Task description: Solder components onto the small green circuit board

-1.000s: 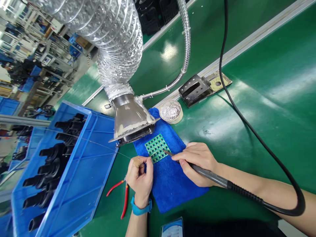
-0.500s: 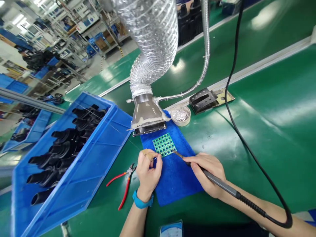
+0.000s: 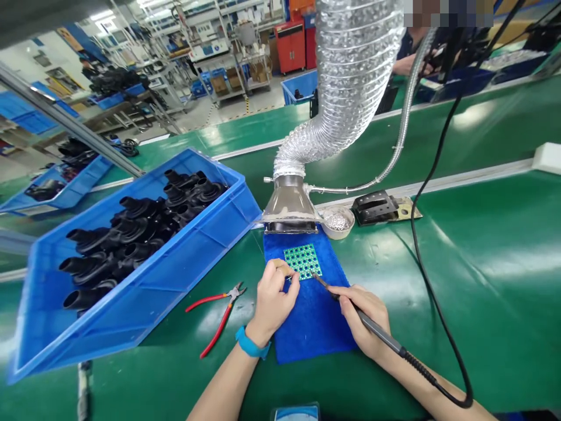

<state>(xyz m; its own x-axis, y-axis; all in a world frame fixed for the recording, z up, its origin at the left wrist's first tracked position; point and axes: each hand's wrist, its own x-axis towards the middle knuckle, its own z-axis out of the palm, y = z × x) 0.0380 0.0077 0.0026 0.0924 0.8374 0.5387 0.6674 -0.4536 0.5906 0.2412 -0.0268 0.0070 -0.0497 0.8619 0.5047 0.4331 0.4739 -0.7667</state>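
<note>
From here I see the left hand (image 3: 274,301) closed in a pinch, holding what looks like a thin solder wire (image 3: 289,278), too fine for me to follow far. The right hand (image 3: 363,316) grips a soldering iron (image 3: 377,327) like a pen, its black cord (image 3: 421,263) trailing off to the right. The green circuit board (image 3: 302,261) lies flat on a blue cloth (image 3: 315,333) on the green table (image 3: 482,280), just below a metal fume hood (image 3: 289,210). I judge the board light and stiff, but easily nudged on that soft cloth, so I'd take it by its edges. It looks nearly square, with no clear long axis. The iron's axis runs from lower right to upper left, its tip at the board's near corner; I can't tell whether they touch. Red-handled pliers (image 3: 214,310) lie left of the hands.
</note>
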